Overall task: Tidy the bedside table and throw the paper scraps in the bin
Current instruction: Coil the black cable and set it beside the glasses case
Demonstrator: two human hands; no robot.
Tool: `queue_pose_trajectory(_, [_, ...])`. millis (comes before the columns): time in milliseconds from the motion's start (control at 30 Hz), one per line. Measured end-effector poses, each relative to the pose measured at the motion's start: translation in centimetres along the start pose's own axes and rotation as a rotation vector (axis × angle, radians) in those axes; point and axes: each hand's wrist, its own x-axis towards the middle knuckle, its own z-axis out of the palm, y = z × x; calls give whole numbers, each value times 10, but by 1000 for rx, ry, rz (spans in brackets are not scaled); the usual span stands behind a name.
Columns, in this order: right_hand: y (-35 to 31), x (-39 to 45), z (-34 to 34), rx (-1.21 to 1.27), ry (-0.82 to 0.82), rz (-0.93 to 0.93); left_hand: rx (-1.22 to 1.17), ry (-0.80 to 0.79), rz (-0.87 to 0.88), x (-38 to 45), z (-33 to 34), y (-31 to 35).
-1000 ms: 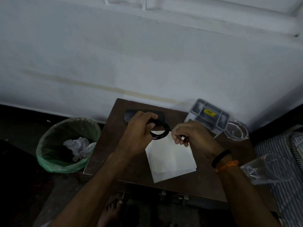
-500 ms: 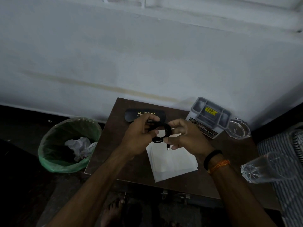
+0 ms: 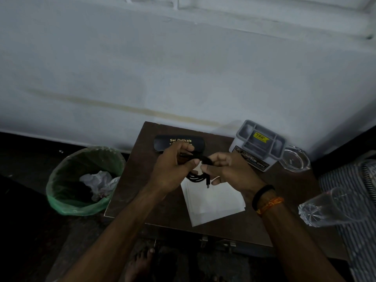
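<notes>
Both hands work a black cable [image 3: 196, 177] into a coil above the brown desk [image 3: 142, 180]. The left hand [image 3: 173, 169] pinches the loops between thumb and curled fingers, while the right hand [image 3: 227, 171] grips the other side of the bundle, its plug end dangling just over a stack of white paper [image 3: 215, 202]. Neither hand is free.

Behind the hands lies a black case [image 3: 162, 142] marked with an optician's name; a grey organiser [image 3: 258, 143] stands at the far right corner, with a clear lid or dish [image 3: 295, 160] just beside it. The bin [image 3: 67, 192], lined in green, sits on the floor left of the desk with crumpled paper scraps [image 3: 97, 183] already inside.

The step appears to be winding the cable tidy. To do it well, the loops should probably be kept even and pinched firmly by 1 hand while the other tucks the loose plug end round the bundle, so nothing springs open when it is set down. A compartment of the organiser looks a likely home, though whether the coil fits cannot be told.
</notes>
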Motion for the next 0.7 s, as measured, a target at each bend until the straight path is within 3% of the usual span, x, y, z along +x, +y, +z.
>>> queue_pose_trajectory(100, [3,2,0,-25,3,45,-159,5,-98,0,0,2])
queue_pose_trajectory(267, [6,9,-12,39,150,114,-167,-60,-209,3,0,-5])
queue_pose_trajectory(400, [16,13,-20,128,331,132,26,-134,-183,5,5,-13])
queue_pose_trajectory(500, [25,19,-20,342,508,198,254,-143,-78,7,10,-17])
queue_pose_trajectory(700, [41,39,-14,632,691,244,516,-130,101,14,12,-28])
